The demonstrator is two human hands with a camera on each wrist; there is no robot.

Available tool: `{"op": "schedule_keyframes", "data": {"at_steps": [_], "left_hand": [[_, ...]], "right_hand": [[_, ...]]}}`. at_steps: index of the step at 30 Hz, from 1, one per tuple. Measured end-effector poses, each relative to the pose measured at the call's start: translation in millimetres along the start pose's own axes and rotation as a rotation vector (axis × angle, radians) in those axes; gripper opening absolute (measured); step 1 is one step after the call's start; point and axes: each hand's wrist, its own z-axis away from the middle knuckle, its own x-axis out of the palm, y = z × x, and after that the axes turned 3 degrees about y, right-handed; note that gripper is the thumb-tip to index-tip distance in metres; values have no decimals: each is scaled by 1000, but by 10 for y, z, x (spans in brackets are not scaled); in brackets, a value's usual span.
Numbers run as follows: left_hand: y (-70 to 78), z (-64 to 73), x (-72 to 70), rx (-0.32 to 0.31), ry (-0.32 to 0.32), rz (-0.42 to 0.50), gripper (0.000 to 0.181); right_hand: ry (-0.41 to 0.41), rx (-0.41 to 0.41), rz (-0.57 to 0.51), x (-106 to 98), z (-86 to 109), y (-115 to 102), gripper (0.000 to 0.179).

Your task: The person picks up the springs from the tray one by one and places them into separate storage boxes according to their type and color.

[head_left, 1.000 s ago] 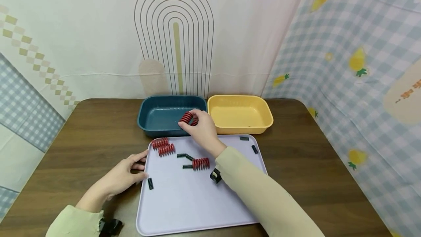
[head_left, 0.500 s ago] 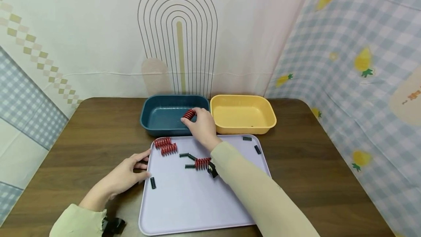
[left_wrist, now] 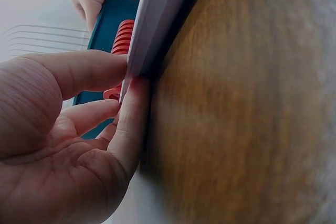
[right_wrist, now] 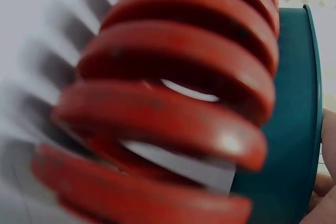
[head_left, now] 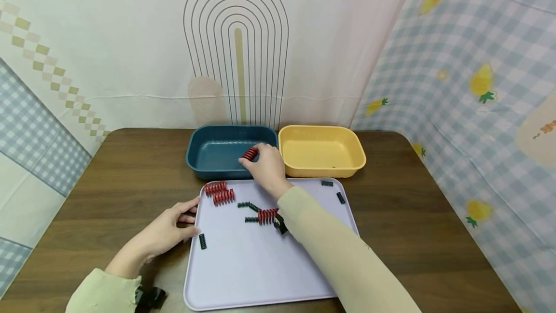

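Observation:
In the head view my right hand (head_left: 267,168) pinches a red coil spring (head_left: 249,153) between thumb and fingers, over the front right of the dark teal bin (head_left: 193,170). My left hand (head_left: 167,231) grips the left rim of the pale lilac tray (head_left: 256,274); the left wrist view has fingers on both sides of that rim. Two red springs (head_left: 223,197) lie at the tray's far left corner. Another red spring (head_left: 267,216) lies mid-tray beside several small dark springs (head_left: 251,220), partly behind the right wrist camera. It fills much of the right wrist view.
A yellow bin (head_left: 321,171) stands against the teal bin's right side. Small dark springs lie near the tray's edges: one (head_left: 202,241) at the left, and two (head_left: 340,198) at the far right. The brown wooden table (head_left: 412,216) meets a cloth-covered wall behind.
The head view has shifted slightly. My right hand's grip has lowered a little over the teal bin; a second red coil seen under its fingers is now out of sight. The left hand stays put.

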Motion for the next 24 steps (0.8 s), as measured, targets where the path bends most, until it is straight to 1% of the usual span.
{"op": "schedule_keyframes", "data": {"at_steps": [6,9,16,20,24], "left_hand": [[12,-9,13,1,-9,4,75],[21,-13,20,-3,-12,3,75],[42,-12,15,-10,-22,16,75],[46,5,1,-14,-25,20,75],[51,19,1,-17,-28,18,75]], "right_hand": [[-18,0,-3,-33,17,-5,48],[-20,-2,-17,-41,28,15,51],[-13,-14,-133,-111,71,54,51],[-33,-49,-199,-205,133,70,50],[-60,-67,-253,-312,241,114,51]]}}
